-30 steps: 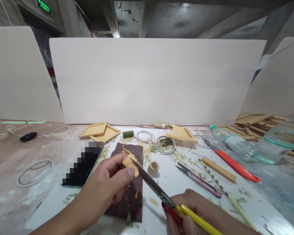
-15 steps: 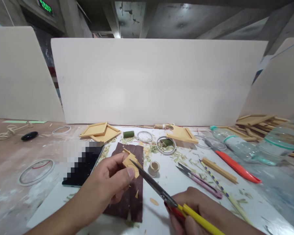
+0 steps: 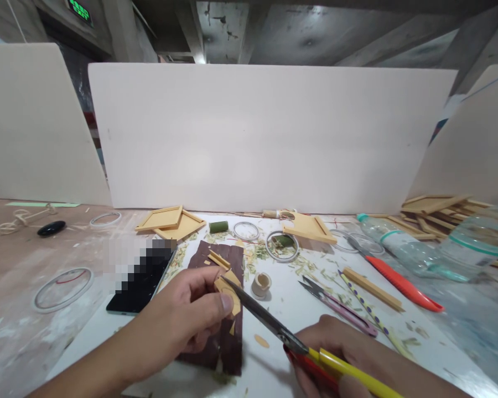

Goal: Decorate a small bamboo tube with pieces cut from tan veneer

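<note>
My left hand [image 3: 195, 309] pinches a small, thin tan piece [image 3: 232, 296] between thumb and forefinger, my other fingers curled in beneath it; my right hand [image 3: 336, 348] grips the scissors [image 3: 274, 323] by their handles, one red and one yellow, fingers wrapped around them; the dark blades slant up and to the left, their tips at the upper edge of the tan piece, though they look nearly closed and I can't quite make out whether both of them touch it.

The piece is held above a dark brown sheet [image 3: 231, 354], which lies on a white board [image 3: 274, 376]; a narrow tan strip [image 3: 219, 258] lies near the sheet's far end, just beyond my left fingers; to the right of the sheet stands a short, pale hollow cylinder [image 3: 260, 286], and nearer me lies a flat tan oval [image 3: 262, 341].

A black-screened device [image 3: 139, 287] lies to the left of my left hand; farther back I see a green cylinder [image 3: 218, 226], and a pale ring [image 3: 268, 249] around another green piece [image 3: 283, 241], with green shavings [image 3: 255, 253] scattered about; to the right lie pink-handled snips [image 3: 346, 313], a dotted strip [image 3: 363, 303], a wooden bar [image 3: 373, 288] and a red-handled tool [image 3: 402, 283], with a clear bottle [image 3: 404, 249] behind them.
</note>
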`<action>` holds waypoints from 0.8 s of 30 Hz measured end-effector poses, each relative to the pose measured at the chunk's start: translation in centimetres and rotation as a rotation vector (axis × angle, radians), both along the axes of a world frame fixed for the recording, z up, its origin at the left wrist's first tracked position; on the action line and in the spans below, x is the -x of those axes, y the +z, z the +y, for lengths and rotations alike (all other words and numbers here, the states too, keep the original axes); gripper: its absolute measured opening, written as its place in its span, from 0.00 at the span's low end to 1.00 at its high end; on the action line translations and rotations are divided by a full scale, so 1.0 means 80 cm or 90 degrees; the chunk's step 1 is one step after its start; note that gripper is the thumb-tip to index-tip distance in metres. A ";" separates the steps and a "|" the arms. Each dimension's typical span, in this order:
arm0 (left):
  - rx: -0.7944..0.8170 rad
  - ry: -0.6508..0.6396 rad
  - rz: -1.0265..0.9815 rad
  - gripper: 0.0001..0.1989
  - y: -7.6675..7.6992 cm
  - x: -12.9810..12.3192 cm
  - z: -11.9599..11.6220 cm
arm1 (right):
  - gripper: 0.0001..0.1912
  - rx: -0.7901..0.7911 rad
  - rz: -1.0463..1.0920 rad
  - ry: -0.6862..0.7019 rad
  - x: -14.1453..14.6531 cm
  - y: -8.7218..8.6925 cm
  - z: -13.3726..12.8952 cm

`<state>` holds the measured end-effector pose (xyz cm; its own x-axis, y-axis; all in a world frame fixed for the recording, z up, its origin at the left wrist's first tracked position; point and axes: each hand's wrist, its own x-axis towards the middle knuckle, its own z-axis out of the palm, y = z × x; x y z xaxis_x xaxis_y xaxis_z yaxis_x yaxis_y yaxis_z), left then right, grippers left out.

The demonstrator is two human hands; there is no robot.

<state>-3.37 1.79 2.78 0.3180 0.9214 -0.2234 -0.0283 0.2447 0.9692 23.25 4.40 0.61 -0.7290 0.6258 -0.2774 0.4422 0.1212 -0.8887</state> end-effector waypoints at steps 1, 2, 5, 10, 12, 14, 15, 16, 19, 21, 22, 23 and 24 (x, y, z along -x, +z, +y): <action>0.004 -0.003 0.002 0.14 0.000 0.000 0.000 | 0.28 -0.016 0.000 -0.015 0.000 0.001 -0.001; 0.009 -0.003 0.001 0.13 -0.001 0.001 0.000 | 0.27 -0.030 0.000 -0.029 0.000 0.003 -0.001; 0.026 -0.006 -0.006 0.13 -0.004 0.002 -0.001 | 0.25 -0.042 -0.014 -0.039 0.001 0.012 -0.003; 0.052 0.004 -0.026 0.12 -0.005 0.003 -0.001 | 0.22 -0.063 -0.038 -0.049 0.002 0.019 -0.004; 0.055 0.006 -0.032 0.12 -0.004 0.003 -0.001 | 0.21 -0.064 -0.044 -0.054 0.003 0.017 -0.004; 0.059 0.003 -0.039 0.13 -0.005 0.003 -0.002 | 0.21 -0.055 -0.037 -0.040 0.003 0.015 -0.003; 0.059 0.003 -0.042 0.13 -0.006 0.003 -0.002 | 0.21 -0.054 -0.027 -0.034 0.003 0.015 -0.002; 0.058 0.002 -0.047 0.12 -0.006 0.003 -0.002 | 0.21 -0.054 -0.016 -0.030 0.003 0.014 -0.002; 0.056 0.007 -0.062 0.11 -0.008 0.004 -0.002 | 0.20 -0.065 -0.029 -0.037 0.004 0.015 -0.001; 0.059 0.007 -0.076 0.10 -0.008 0.004 -0.003 | 0.19 -0.061 -0.069 -0.055 0.007 0.017 -0.003; 0.059 0.006 -0.081 0.10 -0.008 0.004 -0.003 | 0.19 -0.056 -0.084 -0.068 0.008 0.018 -0.004; 0.060 0.004 -0.086 0.10 -0.008 0.004 -0.004 | 0.19 -0.052 -0.091 -0.085 0.009 0.019 -0.005; 0.059 0.003 -0.091 0.10 -0.008 0.004 -0.004 | 0.19 -0.043 -0.091 -0.094 0.011 0.019 -0.006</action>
